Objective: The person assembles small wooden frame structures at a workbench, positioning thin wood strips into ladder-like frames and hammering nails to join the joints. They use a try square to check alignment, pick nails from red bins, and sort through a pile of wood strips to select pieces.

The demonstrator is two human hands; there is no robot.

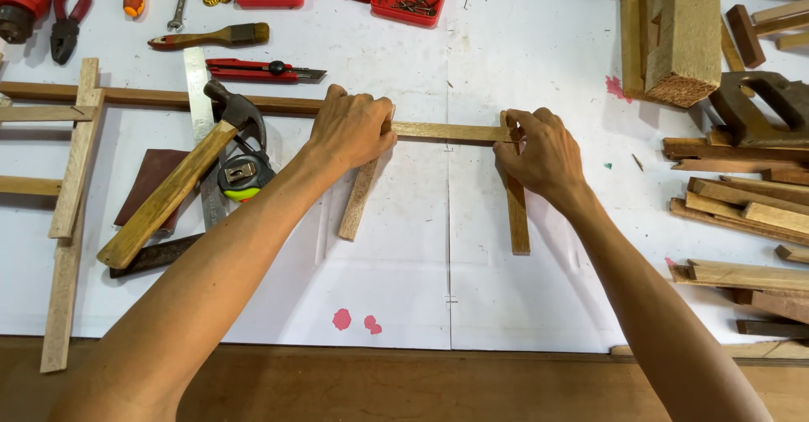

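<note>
Step in hand, by the look: squaring a three-strip frame. Left hand (352, 129) presses the crossbar (447, 132) onto the left leg (357, 205); right hand (543, 154) pinches the corner over the right leg (517, 211). Next likely calls for holding both joints steady. Hammer (181, 182) close left, strip pile (742, 203) right; open paper (396, 287) below

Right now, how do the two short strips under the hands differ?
The left strip slants down to the left; the right strip lies nearly straight toward the camera. The left hand covers the left strip's top; the right hand covers less of the right strip. Both are thin brown wood, meeting the cross strip.
</note>
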